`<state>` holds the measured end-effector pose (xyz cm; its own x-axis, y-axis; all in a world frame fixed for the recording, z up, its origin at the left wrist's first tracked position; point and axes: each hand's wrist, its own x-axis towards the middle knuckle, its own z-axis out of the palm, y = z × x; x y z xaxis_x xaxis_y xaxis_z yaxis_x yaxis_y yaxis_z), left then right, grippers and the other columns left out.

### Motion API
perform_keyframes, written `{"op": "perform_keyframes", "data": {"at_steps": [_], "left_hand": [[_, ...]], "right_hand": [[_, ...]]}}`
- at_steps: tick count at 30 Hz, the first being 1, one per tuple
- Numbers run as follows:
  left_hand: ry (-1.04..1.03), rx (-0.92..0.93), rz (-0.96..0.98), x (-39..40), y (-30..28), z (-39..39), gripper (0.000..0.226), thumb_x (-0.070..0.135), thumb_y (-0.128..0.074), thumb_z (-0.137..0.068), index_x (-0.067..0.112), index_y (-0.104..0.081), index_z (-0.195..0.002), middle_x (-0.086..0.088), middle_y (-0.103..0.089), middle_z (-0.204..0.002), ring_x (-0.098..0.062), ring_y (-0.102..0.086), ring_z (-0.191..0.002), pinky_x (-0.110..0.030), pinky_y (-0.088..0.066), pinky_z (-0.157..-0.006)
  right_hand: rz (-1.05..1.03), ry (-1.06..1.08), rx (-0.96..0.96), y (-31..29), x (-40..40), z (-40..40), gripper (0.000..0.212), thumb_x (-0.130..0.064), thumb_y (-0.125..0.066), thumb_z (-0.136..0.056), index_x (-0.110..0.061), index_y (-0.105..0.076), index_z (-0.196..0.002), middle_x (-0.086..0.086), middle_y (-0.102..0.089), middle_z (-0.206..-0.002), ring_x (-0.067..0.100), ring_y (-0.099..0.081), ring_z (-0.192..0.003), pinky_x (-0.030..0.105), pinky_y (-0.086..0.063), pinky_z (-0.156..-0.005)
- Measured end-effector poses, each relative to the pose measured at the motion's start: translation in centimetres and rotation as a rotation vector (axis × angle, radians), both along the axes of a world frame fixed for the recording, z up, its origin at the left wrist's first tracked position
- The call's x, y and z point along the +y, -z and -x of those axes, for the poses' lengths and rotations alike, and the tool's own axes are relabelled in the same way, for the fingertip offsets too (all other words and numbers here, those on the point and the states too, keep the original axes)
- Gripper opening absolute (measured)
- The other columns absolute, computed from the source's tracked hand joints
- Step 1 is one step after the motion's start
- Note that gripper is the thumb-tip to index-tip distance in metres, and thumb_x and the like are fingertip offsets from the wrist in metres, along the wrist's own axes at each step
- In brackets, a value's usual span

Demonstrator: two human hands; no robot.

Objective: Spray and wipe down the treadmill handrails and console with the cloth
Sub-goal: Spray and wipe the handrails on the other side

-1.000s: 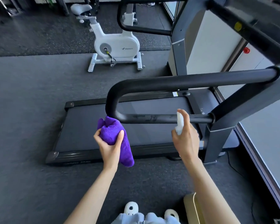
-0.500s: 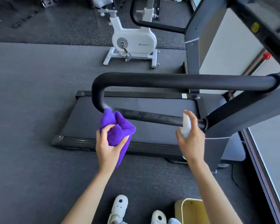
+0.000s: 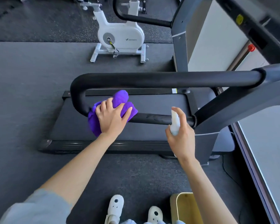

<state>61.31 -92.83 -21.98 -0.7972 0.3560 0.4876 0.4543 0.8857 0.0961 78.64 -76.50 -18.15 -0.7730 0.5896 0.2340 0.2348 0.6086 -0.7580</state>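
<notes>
A black looped handrail (image 3: pixel 160 79) runs across the middle of the view, and its lower bar (image 3: pixel 157 119) joins the grey upright at the right. My left hand (image 3: pixel 111 118) presses a bunched purple cloth (image 3: pixel 120 98) onto the lower bar near its left bend. My right hand (image 3: pixel 182 138) holds a small white spray bottle (image 3: pixel 175 122) upright, just in front of the lower bar's right end. The console (image 3: pixel 255 25) slants across the top right corner, partly out of frame. The treadmill belt (image 3: pixel 152 104) lies below the rail.
A white exercise bike (image 3: pixel 120 38) stands on the dark floor beyond the treadmill. A second black handrail (image 3: pixel 142 19) curves at the top. A yellow bin (image 3: pixel 187 207) sits by my white shoes (image 3: pixel 115 206). A pale wall panel runs along the right.
My left hand has moved up and right, laying the cloth onto the lower bar from beside the bend. The right hand with the bottle has stayed near the bar's right end.
</notes>
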Motion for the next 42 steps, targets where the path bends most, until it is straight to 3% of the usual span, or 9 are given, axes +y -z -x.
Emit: {"op": "perform_keyframes", "data": {"at_steps": [5,10,15,20,26,30,33,36,42], "left_hand": [[0.140,-0.029,0.053,6.2,0.5,-3.2,0.049,0.061,-0.040,-0.090,0.026,-0.074,-0.096,-0.012,-0.063,-0.108,-0.034,-0.059,-0.094,-0.044,-0.043,-0.083],[0.266,0.002,0.133,3.4,-0.2,-1.6,0.049,0.064,-0.045,-0.087,0.020,-0.069,-0.090,-0.013,-0.062,-0.104,-0.035,-0.058,-0.087,-0.042,-0.045,-0.076],[0.154,0.058,0.104,-3.1,-0.7,2.0,0.053,0.061,-0.045,-0.088,0.014,-0.069,-0.086,-0.016,-0.061,-0.099,-0.037,-0.057,-0.074,-0.042,-0.046,-0.067],[0.057,0.059,0.008,1.4,0.1,-0.4,0.046,0.060,-0.047,-0.088,0.020,-0.071,-0.086,-0.011,-0.061,-0.101,-0.035,-0.057,-0.080,-0.042,-0.046,-0.068],[0.275,0.032,0.091,10.9,1.2,-5.1,0.052,0.064,-0.039,-0.087,0.023,-0.071,-0.095,-0.015,-0.062,-0.106,-0.034,-0.059,-0.080,-0.040,-0.047,-0.068],[0.359,-0.005,0.174,8.0,0.2,-3.1,0.056,0.068,-0.037,-0.086,0.020,-0.066,-0.091,-0.013,-0.060,-0.096,-0.033,-0.059,-0.076,-0.038,-0.047,-0.061],[0.239,0.014,0.116,2.0,-0.3,-0.1,0.055,0.066,-0.042,-0.085,0.017,-0.068,-0.087,-0.013,-0.059,-0.092,-0.034,-0.057,-0.072,-0.039,-0.047,-0.062],[0.087,0.027,0.059,-1.5,-0.3,1.4,0.056,0.062,-0.043,-0.087,0.013,-0.070,-0.085,-0.016,-0.059,-0.093,-0.036,-0.056,-0.071,-0.043,-0.046,-0.064],[0.032,0.047,0.015,4.9,1.0,-1.7,0.049,0.058,-0.044,-0.089,0.018,-0.072,-0.086,-0.016,-0.060,-0.098,-0.036,-0.056,-0.078,-0.045,-0.043,-0.071]], "right_hand": [[0.011,0.025,-0.029,-0.5,0.1,-0.3,0.069,0.002,-0.056,-0.079,-0.044,-0.034,-0.125,-0.009,-0.051,-0.075,0.023,-0.046,-0.062,0.037,-0.042,-0.058],[0.001,-0.015,-0.033,-0.8,-0.1,0.1,0.068,0.001,-0.057,-0.079,-0.042,-0.035,-0.127,-0.011,-0.054,-0.083,0.021,-0.046,-0.063,0.035,-0.043,-0.059],[0.033,0.013,-0.008,-0.6,-0.3,0.4,0.065,-0.001,-0.057,-0.081,-0.042,-0.036,-0.127,-0.006,-0.060,-0.083,0.024,-0.049,-0.063,0.036,-0.046,-0.061],[0.052,0.044,-0.010,-0.4,-0.1,-0.6,0.067,-0.001,-0.057,-0.081,-0.046,-0.035,-0.126,-0.008,-0.059,-0.089,0.025,-0.053,-0.070,0.039,-0.049,-0.064],[0.029,0.091,-0.039,-1.0,1.4,-1.8,0.069,0.000,-0.055,-0.079,-0.045,-0.034,-0.126,-0.009,-0.052,-0.076,0.023,-0.048,-0.064,0.036,-0.045,-0.059],[0.003,0.086,-0.035,-1.3,2.0,-1.6,0.067,-0.001,-0.056,-0.079,-0.042,-0.034,-0.127,-0.009,-0.054,-0.082,0.022,-0.047,-0.064,0.033,-0.042,-0.060],[0.005,0.076,-0.021,-1.3,1.9,-1.3,0.065,-0.002,-0.058,-0.081,-0.041,-0.035,-0.128,0.002,-0.057,-0.073,0.025,-0.049,-0.062,0.039,-0.047,-0.059],[0.015,0.053,0.010,-1.1,1.7,-1.1,0.066,-0.001,-0.059,-0.081,-0.041,-0.035,-0.128,0.000,-0.059,-0.077,0.023,-0.052,-0.063,0.041,-0.049,-0.059],[0.031,0.126,0.011,-1.0,2.4,-2.5,0.067,-0.002,-0.057,-0.081,-0.045,-0.033,-0.126,-0.013,-0.056,-0.090,0.021,-0.050,-0.066,0.030,-0.039,-0.061]]}}
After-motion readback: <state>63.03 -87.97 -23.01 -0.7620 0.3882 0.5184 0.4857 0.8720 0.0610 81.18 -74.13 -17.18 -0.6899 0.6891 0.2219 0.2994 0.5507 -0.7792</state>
